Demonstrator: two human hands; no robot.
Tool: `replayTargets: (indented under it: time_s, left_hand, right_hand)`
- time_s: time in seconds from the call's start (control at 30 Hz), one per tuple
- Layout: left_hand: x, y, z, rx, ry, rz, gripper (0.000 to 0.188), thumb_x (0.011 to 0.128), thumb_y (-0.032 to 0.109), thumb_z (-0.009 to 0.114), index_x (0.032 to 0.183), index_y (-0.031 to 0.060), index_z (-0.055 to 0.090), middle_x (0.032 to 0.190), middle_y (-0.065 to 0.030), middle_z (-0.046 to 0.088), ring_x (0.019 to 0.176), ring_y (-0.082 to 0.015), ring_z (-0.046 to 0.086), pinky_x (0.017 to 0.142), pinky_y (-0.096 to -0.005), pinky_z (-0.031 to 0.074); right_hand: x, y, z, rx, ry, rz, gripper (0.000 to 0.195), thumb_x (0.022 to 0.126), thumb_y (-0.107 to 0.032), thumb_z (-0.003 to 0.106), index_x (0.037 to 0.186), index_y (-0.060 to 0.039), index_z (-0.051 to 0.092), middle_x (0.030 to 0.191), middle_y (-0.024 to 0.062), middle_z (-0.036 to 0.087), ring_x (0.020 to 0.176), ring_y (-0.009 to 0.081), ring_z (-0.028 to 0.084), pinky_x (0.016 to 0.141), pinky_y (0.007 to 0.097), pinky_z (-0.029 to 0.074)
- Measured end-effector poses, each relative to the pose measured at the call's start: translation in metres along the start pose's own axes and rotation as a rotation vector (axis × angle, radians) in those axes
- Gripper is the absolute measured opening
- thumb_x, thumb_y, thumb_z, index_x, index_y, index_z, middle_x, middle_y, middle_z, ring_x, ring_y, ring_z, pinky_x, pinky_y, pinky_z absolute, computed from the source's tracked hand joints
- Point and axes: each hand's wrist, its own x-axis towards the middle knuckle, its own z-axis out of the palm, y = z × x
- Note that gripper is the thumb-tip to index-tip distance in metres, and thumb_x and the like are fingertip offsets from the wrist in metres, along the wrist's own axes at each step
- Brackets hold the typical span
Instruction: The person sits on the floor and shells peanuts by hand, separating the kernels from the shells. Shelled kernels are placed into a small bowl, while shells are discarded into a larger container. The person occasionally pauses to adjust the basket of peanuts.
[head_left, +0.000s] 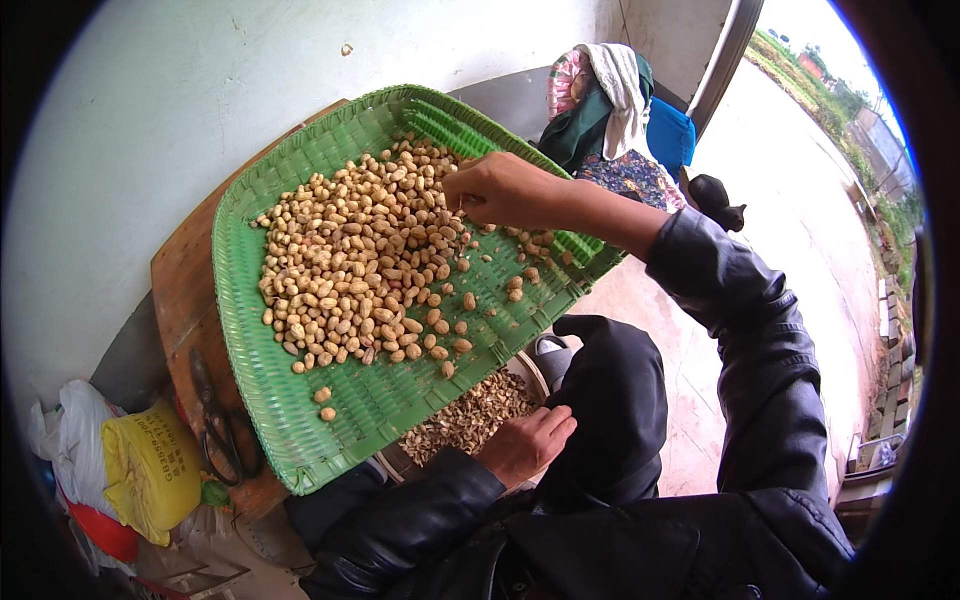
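Observation:
A green woven plastic tray sits tilted before me, holding a heap of unshelled peanuts. Over the heap's right side, my right hand has its fingers curled together, pointing down. Whether a peanut is between the fingertips is hidden. Below the tray's near edge is a round container of broken peanut shells, partly covered by the tray and my arm. My left hand hovers over the shells beside my knee, back upward and fingers bent. Its palm side is out of sight.
Under the tray is a wooden tabletop, with black-handled scissors near its left end. A yellow bag and white plastic bag lie at lower left. Cloths and a white towel hang at upper right, near a black animal.

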Motion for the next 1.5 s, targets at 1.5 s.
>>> replayTargets:
  time_s: [1.5]
  left_hand:
    - [-0.011,0.020,0.012,0.072,-0.085,0.120,0.020,0.086,0.015,0.063,0.103,0.0044,0.064,0.092,-0.0060,0.055,0.079,-0.0181,0.061,0.067,-0.0297,0.054]
  right_hand:
    - [-0.052,-0.124,0.031,0.642,-0.446,-0.036,0.012,0.090,-0.004,0.067,0.102,-0.0014,0.067,0.095,0.0107,0.068,0.082,0.0247,0.068,0.070,0.0362,0.055]
